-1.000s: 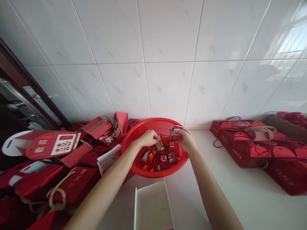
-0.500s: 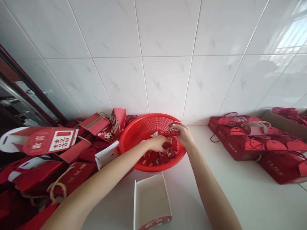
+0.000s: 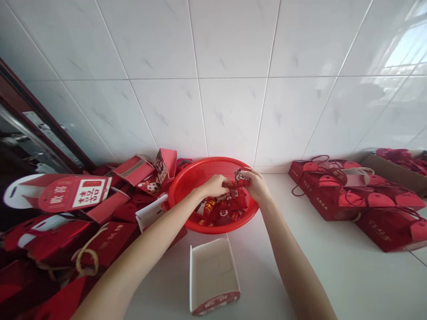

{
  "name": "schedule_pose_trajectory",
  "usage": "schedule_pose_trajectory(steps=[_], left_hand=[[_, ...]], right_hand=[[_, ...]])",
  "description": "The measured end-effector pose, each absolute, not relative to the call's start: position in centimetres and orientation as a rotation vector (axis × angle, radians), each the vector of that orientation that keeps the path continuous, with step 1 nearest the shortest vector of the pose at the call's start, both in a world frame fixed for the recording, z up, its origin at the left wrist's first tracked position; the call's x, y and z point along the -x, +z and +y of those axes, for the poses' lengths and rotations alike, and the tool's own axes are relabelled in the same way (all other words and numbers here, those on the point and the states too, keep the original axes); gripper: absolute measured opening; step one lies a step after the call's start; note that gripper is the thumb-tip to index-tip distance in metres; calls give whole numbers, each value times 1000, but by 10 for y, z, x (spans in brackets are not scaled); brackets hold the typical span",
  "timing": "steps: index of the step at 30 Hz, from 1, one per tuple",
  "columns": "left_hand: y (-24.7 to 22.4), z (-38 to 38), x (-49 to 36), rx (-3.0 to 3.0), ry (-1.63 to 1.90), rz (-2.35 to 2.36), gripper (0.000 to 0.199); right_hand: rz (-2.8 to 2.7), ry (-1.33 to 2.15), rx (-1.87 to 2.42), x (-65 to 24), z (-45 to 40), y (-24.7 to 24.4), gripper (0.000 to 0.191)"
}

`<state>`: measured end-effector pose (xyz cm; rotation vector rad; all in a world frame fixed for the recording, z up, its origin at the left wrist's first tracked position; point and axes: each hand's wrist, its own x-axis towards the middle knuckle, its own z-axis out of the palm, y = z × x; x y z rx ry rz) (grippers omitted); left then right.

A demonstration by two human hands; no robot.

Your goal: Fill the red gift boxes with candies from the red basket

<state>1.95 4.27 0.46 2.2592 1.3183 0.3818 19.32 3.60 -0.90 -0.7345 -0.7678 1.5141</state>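
A red plastic colander [image 3: 180,191] stands against the wall with several wrapped candies [image 3: 223,213] in it, mostly in red wrappers. My left hand [image 3: 215,186] reaches over its rim, fingers curled down among the candies; what they pinch is hidden. At the right rim my right hand [image 3: 258,186] is closed around a wrapped candy [image 3: 242,176] with a pale, dark-lettered label, and more red wrapper shows under its fingers. An open paper box [image 3: 215,275], white inside with a red printed front flap, sits on the counter nearer to me.
Red gift boxes [image 3: 113,242], some with rope handles, crowd the left side of the counter [image 3: 283,275]. At the right stands a group of closed red boxes [image 3: 333,195], with a cardboard carton [image 3: 393,166] behind. White tiles [image 3: 230,115] rise behind the colander.
My left hand has lifted and drawn back slightly towards the wall, uncovering more candies in front. My right hand stays at the rim with its candy. The view has shifted a little.
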Motion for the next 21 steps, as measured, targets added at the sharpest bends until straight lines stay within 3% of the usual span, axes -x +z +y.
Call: schedule_pose_trajectory(steps=[6, 12, 16, 21], left_hand=[[6, 43, -8, -2374, 556, 1494, 30], [4, 30, -20, -2279, -45, 986, 36], [1, 24, -25, -2271, -131, 940, 48], [2, 24, -25, -2260, -133, 1016, 28]], right_hand=[[-822, 1516, 746, -195, 36, -8, 13], [-833, 1502, 756, -194, 34, -7, 12], [-799, 1494, 768, -193, 31, -4, 12], [-812, 1498, 767, -193, 32, -5, 11]])
